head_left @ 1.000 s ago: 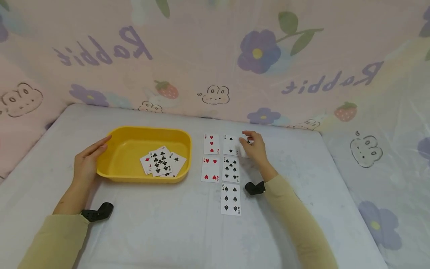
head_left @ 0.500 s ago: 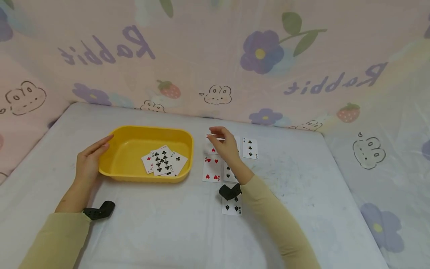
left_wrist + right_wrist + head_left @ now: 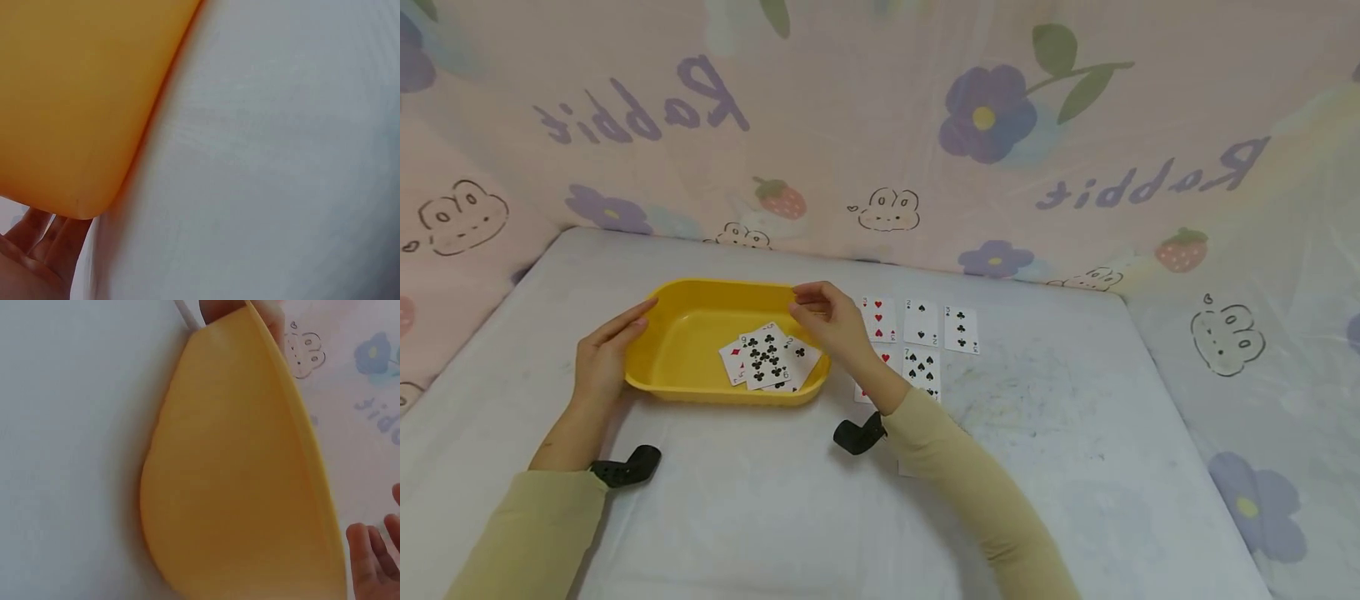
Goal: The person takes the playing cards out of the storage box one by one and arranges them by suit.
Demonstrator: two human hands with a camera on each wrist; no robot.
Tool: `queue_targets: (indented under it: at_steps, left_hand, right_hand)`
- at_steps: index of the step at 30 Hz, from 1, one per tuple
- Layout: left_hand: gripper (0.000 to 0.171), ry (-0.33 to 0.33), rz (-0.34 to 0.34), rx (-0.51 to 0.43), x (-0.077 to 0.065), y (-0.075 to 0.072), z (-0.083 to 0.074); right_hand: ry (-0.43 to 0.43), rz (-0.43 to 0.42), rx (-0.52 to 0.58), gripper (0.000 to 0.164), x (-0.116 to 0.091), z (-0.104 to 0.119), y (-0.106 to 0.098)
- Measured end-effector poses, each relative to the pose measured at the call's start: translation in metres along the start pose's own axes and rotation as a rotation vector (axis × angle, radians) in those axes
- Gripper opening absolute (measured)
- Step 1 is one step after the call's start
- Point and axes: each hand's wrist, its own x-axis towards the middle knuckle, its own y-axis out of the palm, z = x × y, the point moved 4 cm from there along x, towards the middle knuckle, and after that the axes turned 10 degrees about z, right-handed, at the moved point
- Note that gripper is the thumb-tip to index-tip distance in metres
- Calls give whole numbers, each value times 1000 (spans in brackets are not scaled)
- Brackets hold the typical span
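Observation:
My left hand (image 3: pixel 601 358) lies against the outer left end of a yellow plastic tray (image 3: pixel 673 354), its fairly straight fingers (image 3: pixel 65 247) touching the wall. At the tray's right end, my right hand (image 3: pixel 835 325) hovers over the rim with loosely bent fingers and nothing between them. Inside the tray, a nine of clubs (image 3: pixel 765 358) lies over a two of clubs (image 3: pixel 805 354) and a diamond card (image 3: pixel 731 357). Right of the tray lie a three of hearts (image 3: pixel 880 320), a two of spades (image 3: pixel 921 322) and a three of clubs (image 3: pixel 962 329).
Below that row lie a seven of spades (image 3: pixel 921 367) and a heart card (image 3: pixel 865 396), partly covered by the right forearm. Another card under the arm is mostly hidden. Black wrist cameras (image 3: pixel 627 468) stick out from both wrists. A printed curtain (image 3: pixel 820 108) stands behind the white table (image 3: pixel 760 500).
My right hand has left the three of clubs on the table at the right of the top row and moved left, across the cards, to the tray. The left hand stays at the tray.

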Motion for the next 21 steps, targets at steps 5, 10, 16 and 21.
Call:
queue_targets:
  at_steps: [5, 10, 16, 21]
  left_hand:
    - [38, -13, 5, -8, 0, 1, 0]
    - [37, -10, 9, -28, 0, 1, -1]
    - [34, 20, 8, -47, 0, 2, -2]
    - [34, 21, 10, -64, 0, 3, -2]
  right_hand:
    - [103, 101, -60, 39, 7, 2, 23]
    - [252, 178, -182, 48, 15, -6, 43]
    - [375, 189, -261, 58, 20, -14, 53]
    - [444, 205, -349, 70, 22, -18, 55]
